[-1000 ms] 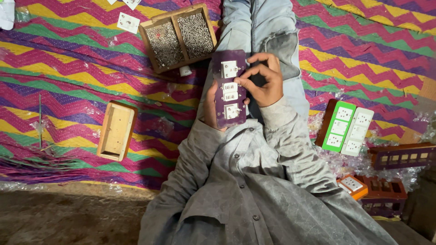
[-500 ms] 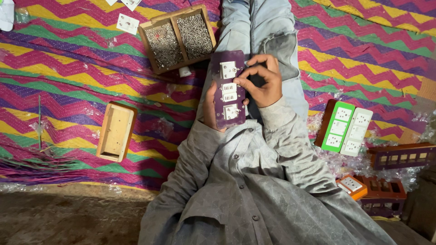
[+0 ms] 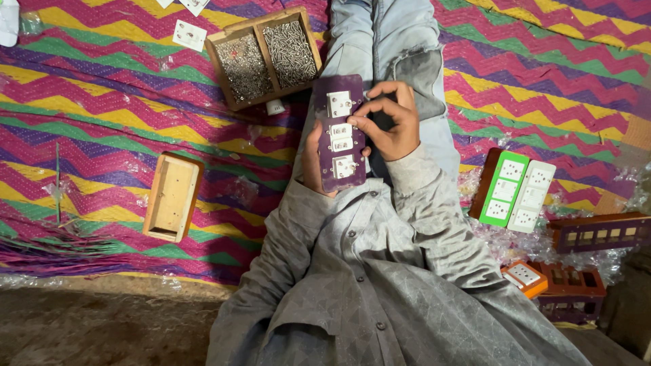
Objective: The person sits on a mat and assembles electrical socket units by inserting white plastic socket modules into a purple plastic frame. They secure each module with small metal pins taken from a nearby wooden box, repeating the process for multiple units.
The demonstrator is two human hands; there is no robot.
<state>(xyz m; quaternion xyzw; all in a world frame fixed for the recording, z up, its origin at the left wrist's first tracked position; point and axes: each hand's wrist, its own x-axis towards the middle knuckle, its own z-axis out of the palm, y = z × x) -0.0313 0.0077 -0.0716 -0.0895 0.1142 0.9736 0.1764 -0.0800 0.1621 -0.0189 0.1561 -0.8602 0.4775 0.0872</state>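
A purple switch board plate point(image 3: 339, 91) with white sockets and switches rests upright over my lap. My left hand point(image 3: 310, 163) grips it from underneath along its left edge. My right hand point(image 3: 390, 122) curls over its right side, fingertips pressing on the white switch pieces near the middle. My grey sleeves and shirt fill the lower centre of the view, and my jeans stretch away above the board.
A wooden two-part tray point(image 3: 264, 54) of screws lies beyond the board. A small empty wooden box point(image 3: 172, 196) sits at left. At right lie green point(image 3: 500, 186) and white point(image 3: 533, 196) switch plates, brown frames point(image 3: 597, 232) and an orange plate point(image 3: 523, 276), all on a zigzag mat point(image 3: 102, 122).
My right hand's fingers have shifted slightly on the board's white pieces; the board and my left hand stay in the same place.
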